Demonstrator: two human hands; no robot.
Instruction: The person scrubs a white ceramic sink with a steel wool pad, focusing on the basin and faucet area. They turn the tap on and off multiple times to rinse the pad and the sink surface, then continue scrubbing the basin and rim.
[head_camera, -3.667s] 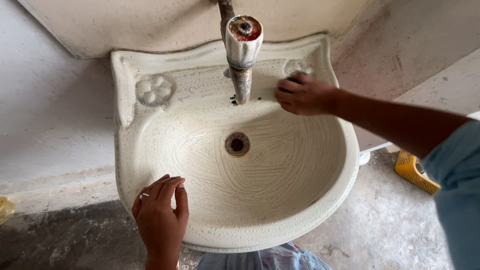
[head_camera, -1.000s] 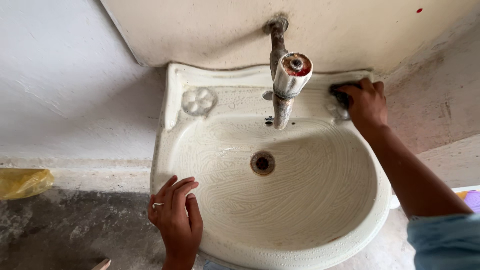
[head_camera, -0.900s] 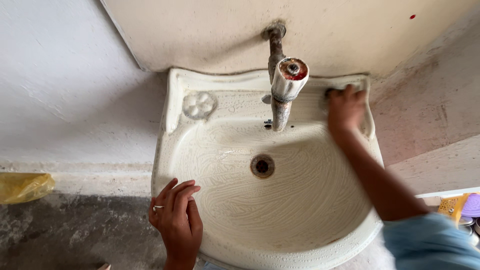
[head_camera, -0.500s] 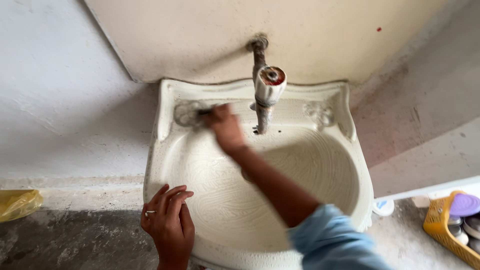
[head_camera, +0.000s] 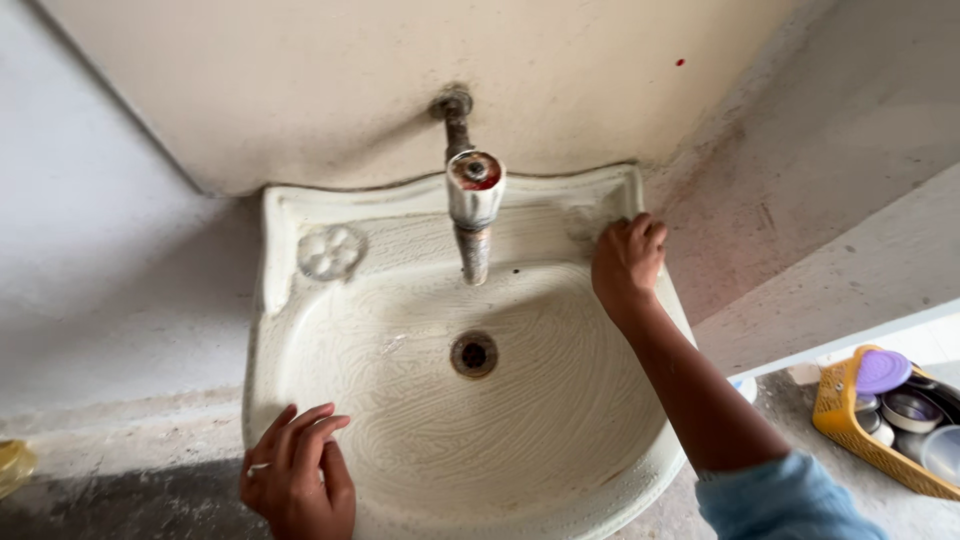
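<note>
Scrubbing at the back right corner of the cream sink, the right hand has its fingers curled down against the ledge; whatever it grips is hidden beneath them, so I cannot tell what it holds; the left hand rests with fingers loosely spread on the front left rim. Fine soapy streaks cover the bowl around the drain and run up the ledge, so lathering looks largely done; no water runs from the tap, and rinsing appears left to do. A yellow basket sits at lower right.
</note>
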